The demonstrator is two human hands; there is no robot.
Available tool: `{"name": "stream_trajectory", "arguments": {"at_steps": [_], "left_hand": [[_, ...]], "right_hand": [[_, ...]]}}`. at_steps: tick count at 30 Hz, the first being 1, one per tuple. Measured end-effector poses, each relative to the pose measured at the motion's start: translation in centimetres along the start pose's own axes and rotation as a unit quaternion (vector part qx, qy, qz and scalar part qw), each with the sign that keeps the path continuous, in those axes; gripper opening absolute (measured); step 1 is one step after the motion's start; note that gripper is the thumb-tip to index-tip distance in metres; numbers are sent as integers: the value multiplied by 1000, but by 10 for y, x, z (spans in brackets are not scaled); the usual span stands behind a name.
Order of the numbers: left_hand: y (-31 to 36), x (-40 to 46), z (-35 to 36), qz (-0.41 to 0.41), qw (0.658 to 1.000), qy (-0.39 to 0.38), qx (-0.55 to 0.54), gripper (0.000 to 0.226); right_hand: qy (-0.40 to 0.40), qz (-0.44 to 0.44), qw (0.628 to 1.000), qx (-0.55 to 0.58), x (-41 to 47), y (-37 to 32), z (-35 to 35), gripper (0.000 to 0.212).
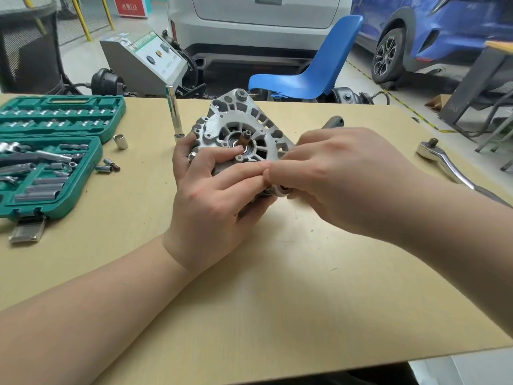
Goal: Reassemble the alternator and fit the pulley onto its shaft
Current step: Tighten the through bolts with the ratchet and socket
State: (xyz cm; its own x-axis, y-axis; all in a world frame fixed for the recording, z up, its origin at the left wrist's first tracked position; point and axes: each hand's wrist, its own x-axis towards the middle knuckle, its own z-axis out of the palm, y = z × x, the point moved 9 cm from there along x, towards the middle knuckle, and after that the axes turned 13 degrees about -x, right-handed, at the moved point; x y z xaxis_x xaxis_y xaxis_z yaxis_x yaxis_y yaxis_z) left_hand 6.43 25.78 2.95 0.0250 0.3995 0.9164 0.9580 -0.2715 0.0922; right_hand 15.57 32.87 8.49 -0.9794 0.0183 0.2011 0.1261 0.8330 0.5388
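The grey cast alternator (238, 126) is held tilted above the table, its front face toward me, with the bare brown shaft (245, 135) sticking out of the centre bearing. My left hand (213, 190) grips the housing from below and the left, thumb lying across the face beside the shaft. My right hand (341, 173) is at the lower right rim of the housing, fingertips pinched together against my left fingers near a mounting ear (281, 191). What the right fingertips hold is hidden. No pulley is identifiable in view.
An open green socket set (52, 151) lies at the left, with loose sockets (120, 141) beside it. A long socket extension (173, 112) stands upright behind the alternator. A ratchet wrench (444, 159) lies at the right. A blue chair (313, 70) stands beyond the table's far edge.
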Motion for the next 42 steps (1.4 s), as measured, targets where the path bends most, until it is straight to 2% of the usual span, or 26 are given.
{"name": "stream_trajectory", "arguments": {"at_steps": [3,6,10,13,16,19,24,27,31,32,35,36,42], "left_hand": [[0,0,-1,-2,1000,7,-7,14],[-1,0,-2,-9,1000,16,-18,14],[0,0,-1,-8,1000,8,-17,13],[0,0,0,-7,1000,-2,-14,14],[0,0,1,-2,1000,-9,-4,13],[0,0,0,0,1000,-9,3,13],[0,0,1,-4,1000,-1,-6,13],[0,1,1,-8,1000,3,-11,13],[-1,0,1,-5,1000,10,-16,14],[-1,0,0,-4,1000,11,-16,14],[-2,-1,0,-8,1000,9,-20,12],[-2,-2,0,-10,1000,7,-21,11],[-3,0,3,-12,1000,1,-16,13]], "right_hand": [[22,31,999,21,-7,1,3,9],[44,138,982,123,-20,5,16,32],[71,222,952,197,-32,8,30,34],[79,207,959,175,-30,9,25,29],[82,109,986,96,-19,4,10,15],[77,20,997,6,-9,3,4,18],[62,56,995,45,-13,8,6,9],[62,99,991,65,-18,7,10,16],[64,233,952,186,-31,12,24,30],[57,271,930,241,-34,14,30,30],[38,369,829,418,-43,11,52,28],[38,379,816,434,-45,8,55,29],[45,355,872,335,-44,9,41,30]]}}
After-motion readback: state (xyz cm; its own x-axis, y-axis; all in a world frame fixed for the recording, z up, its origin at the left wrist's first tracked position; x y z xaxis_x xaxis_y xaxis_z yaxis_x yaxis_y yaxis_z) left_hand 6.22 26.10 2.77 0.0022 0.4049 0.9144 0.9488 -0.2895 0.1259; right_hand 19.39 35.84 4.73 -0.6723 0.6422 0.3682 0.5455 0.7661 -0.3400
